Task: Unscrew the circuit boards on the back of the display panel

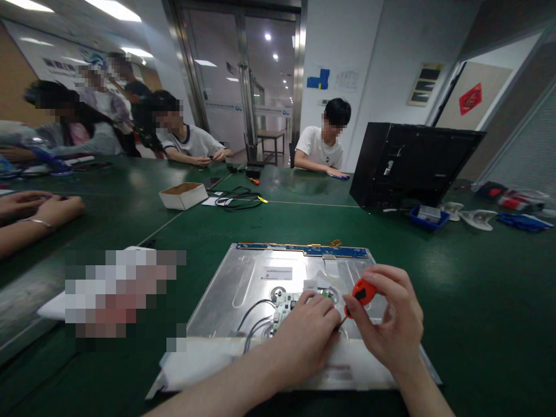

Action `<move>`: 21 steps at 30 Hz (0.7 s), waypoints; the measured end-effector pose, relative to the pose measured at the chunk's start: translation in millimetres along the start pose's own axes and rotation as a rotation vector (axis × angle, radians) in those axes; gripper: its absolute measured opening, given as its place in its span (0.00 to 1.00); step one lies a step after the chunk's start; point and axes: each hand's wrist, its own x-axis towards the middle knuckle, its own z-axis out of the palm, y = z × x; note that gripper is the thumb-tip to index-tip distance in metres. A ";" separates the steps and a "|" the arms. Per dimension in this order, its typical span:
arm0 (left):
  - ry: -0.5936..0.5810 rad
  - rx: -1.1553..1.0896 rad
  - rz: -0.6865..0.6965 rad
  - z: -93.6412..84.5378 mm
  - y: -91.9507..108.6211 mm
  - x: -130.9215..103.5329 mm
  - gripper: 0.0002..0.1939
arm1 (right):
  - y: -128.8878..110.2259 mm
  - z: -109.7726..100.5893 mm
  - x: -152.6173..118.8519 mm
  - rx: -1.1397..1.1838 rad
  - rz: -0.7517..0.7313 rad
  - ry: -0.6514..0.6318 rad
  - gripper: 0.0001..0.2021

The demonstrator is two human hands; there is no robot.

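A flat silver display panel [217, 289] lies back side up on the table in front of me. A green circuit board [284, 303] sits at its middle, with dark cables [249, 317] running from its left side. My left hand [306, 324] rests over the board, fingers curled down onto it and hiding much of it. In my right hand [393, 318] is an orange screwdriver [364, 291], pinched by the handle between thumb and fingers. Its shaft slants down beside my left fingertips, where the tip is hidden. Along the panel's far edge runs a narrow blue circuit strip [299, 250].
A large black monitor [412, 165] stands at the back right, beside a blue tray [429, 217]. Behind the panel are an open white box [183, 196] and a coiled black cable [238, 198]. A co-worker's hands [47, 211] are at the left; other people sit across the table.
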 end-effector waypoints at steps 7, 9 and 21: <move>-0.007 0.016 -0.004 -0.3 -0.5 0.5 0.08 | -3.6 -1.4 2.3 0.010 -0.006 -0.086 0.21; -0.006 0.024 -0.003 0.7 -0.4 0.3 0.08 | -3.0 -1.3 1.4 0.021 -0.009 -0.104 0.22; -0.012 -0.001 0.000 0.1 -1.2 0.6 0.09 | -0.8 -1.0 1.5 0.022 -0.025 -0.029 0.20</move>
